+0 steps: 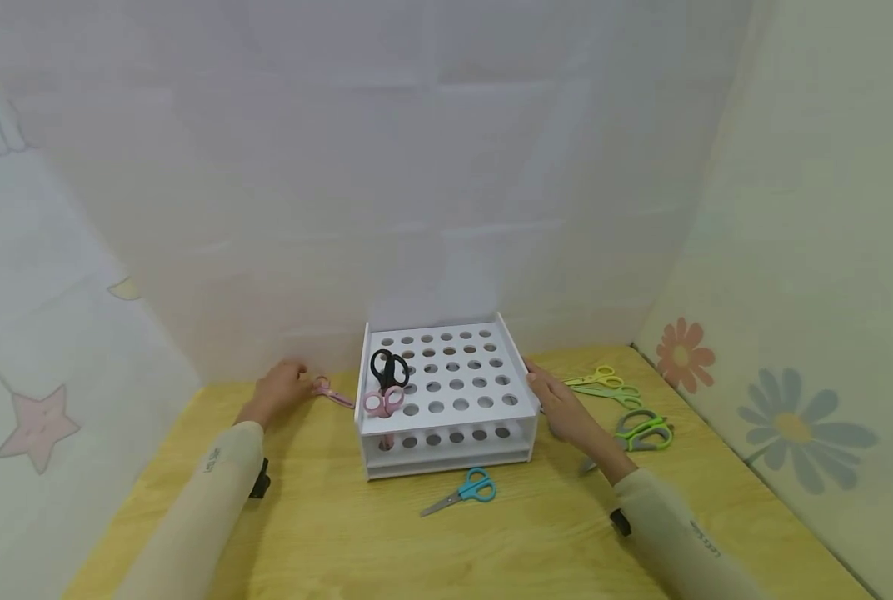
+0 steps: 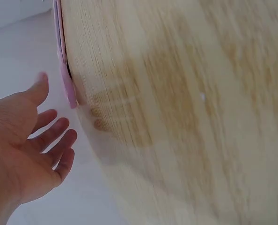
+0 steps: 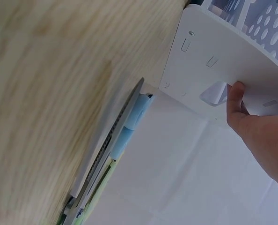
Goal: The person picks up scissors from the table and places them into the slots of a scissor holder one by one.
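A white rack [image 1: 446, 424] with rows of round holes stands on the table. Black-handled scissors [image 1: 390, 372] and pink-handled scissors [image 1: 392, 406] stand in its left holes. My left hand [image 1: 285, 385] is left of the rack, beside small pink scissors [image 1: 337, 397] lying on the table. In the left wrist view its fingers are loosely bent, apart from those pink scissors [image 2: 68, 86]. On the rack's right side, my right hand [image 1: 564, 410] grips the side panel [image 3: 214, 44] at its cut-out handle, thumb outside; its other fingers are mostly hidden.
Blue-handled scissors [image 1: 457, 496] lie in front of the rack. To its right lie yellow scissors [image 1: 585, 382], light green scissors [image 1: 604, 391] and larger green-and-grey scissors [image 1: 626, 442], the last near my right forearm. White sheeting [image 1: 446, 167] hangs behind the table.
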{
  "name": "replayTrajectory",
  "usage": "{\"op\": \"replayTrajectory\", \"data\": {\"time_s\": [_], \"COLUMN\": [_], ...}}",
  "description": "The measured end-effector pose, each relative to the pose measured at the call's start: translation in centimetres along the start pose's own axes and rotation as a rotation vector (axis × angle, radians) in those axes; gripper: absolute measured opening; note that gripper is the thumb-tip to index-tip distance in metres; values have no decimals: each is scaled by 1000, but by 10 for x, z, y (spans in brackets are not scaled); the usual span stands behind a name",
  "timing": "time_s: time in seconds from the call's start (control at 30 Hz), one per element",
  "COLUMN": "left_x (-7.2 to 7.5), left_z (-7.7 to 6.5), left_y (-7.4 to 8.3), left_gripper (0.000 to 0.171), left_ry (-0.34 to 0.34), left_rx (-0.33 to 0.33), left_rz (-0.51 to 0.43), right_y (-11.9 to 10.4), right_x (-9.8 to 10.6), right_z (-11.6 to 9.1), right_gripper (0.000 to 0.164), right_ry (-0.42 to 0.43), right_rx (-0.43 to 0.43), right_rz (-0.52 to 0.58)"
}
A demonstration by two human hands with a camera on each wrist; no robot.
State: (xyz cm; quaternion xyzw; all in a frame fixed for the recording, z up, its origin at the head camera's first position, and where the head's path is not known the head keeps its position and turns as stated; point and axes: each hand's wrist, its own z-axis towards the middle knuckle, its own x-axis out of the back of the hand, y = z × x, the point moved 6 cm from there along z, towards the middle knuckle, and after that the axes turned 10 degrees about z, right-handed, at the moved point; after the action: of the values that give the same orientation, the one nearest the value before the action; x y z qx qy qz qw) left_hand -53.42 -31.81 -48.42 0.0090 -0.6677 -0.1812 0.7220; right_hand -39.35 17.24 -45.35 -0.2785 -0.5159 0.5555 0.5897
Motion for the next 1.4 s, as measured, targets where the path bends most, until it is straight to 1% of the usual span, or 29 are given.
{"op": "replayTrajectory", "data": {"time_s": [0.1, 0.17, 0.23, 0.33, 0.4, 0.43, 0.5, 0.53, 0.6, 0.63, 0.77, 0.83, 0.87, 0.9, 1.07, 1.13, 1.27, 1.3, 1.37, 1.4], "left_x": [-3, -4, -6, -6, -6, -7, -7, -8, -9, -11, -12, -12, -10, -10, -9, -10, -14, -14, -13, -13], "left_z": [-8, -12, -13, -13, -11, -11, -12, -12, -11, -9, -10, -12, -15, -17, -22, -23, -24, -24, -23, -24], "left_y": [-4, -4, -7, -5, -4, -5, -4, -5, -5, -8, -10, -10, -7, -7, -13, -16, -19, -19, -18, -16], "left_gripper": [56, 54, 52, 50, 47, 44, 38, 35, 32, 31, 31, 31, 32, 33, 45, 50, 50, 51, 51, 51], "left_ry": [-45, -71, -70, -63, -60, -59, -69, -72, -53, -40, -3, -7, -9, -11, 13, 18, 32, 47, 90, 114], "left_rx": [-21, -45, -78, -108, -118, -113, -79, -78, -85, -97, -140, -128, -111, -95, 4, 21, 78, 79, 121, 135], "left_rz": [-6, 25, 68, 84, 69, 58, 20, 11, -10, -18, -82, -138, -175, -212, -394, -463, -659, -686, -766, -796], "right_y": [2, 3, 3, 3, 2, 3, 3, 3, 3, -3, -3, -1, 4, 4, 5, 5, 4, 2, -2, -7], "right_x": [-2, -3, -3, -2, 0, -1, -1, -1, -1, -2, -3, -2, -1, -1, 0, 0, -1, -2, -4, -5], "right_z": [-1, -2, -1, -1, -1, -1, -2, -2, -1, -2, 1, 0, 1, 0, -1, -2, -2, -2, -3, -5], "right_gripper": [57, 58, 59, 60, 61, 61, 61, 61, 60, 59, 56, 56, 57, 59, 60, 60, 57, 56, 55, 54], "right_ry": [21, 31, 35, 36, 36, 36, 37, 39, 38, 37, 35, 43, 45, 46, 53, 58, 63, 63, 59, 55], "right_rx": [-2, 0, 4, 10, 10, 6, 3, 2, 6, 3, -4, -16, -12, -8, 5, 8, 11, 10, 1, -3], "right_rz": [-1, -10, -20, -28, -29, -30, -32, -33, -29, -26, -26, -28, -32, -27, -13, -7, -2, -1, 6, 3]}}
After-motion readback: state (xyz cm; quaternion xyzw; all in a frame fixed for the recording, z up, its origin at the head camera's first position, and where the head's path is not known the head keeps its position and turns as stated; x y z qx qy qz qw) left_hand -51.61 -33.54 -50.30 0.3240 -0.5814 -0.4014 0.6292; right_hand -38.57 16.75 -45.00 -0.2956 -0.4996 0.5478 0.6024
